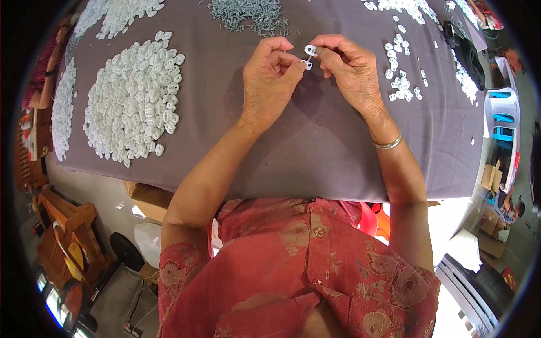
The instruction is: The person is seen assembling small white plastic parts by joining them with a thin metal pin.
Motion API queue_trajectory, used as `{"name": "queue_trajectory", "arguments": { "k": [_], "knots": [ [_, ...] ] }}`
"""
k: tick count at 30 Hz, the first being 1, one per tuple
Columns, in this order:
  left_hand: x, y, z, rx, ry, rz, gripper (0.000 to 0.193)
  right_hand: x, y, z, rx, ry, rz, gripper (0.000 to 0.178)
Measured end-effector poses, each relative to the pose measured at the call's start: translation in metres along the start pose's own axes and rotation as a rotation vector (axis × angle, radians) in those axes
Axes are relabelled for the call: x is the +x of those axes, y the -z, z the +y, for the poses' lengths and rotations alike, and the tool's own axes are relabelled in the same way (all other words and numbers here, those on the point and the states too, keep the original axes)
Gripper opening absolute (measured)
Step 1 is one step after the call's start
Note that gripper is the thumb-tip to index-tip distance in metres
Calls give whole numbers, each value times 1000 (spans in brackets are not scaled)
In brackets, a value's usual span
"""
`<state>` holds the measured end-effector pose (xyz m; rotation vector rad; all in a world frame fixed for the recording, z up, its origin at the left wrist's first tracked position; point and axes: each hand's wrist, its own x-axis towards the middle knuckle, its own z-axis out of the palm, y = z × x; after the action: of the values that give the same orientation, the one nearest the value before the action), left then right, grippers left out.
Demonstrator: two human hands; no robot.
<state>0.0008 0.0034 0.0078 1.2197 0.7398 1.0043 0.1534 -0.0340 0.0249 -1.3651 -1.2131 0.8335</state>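
A dull purple-grey cloth point(338, 152) covers the tabletop point(214, 84); on it lie heaped white pieces point(135, 101) at left, grey pins point(248, 16) far-centre, loose white links point(401, 87) at right.

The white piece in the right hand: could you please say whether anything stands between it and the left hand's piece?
Only a grey pin shows between the upper white piece in the right hand and the lower white piece in the left hand, seeming to bridge them; nothing else visible stands in the way.
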Motion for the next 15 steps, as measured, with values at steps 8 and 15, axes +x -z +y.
{"name": "queue_trajectory", "arguments": {
  "k": [8, 15],
  "knots": [
    [0, 0, -1, -6, -10, -3, 30, 0, 0, 0, -33, 27, 4, 10],
    [0, 0, 0, 4, -15, -5, 30, 0, 1, -4, -82, 32, -1, 10]
  ]
}}
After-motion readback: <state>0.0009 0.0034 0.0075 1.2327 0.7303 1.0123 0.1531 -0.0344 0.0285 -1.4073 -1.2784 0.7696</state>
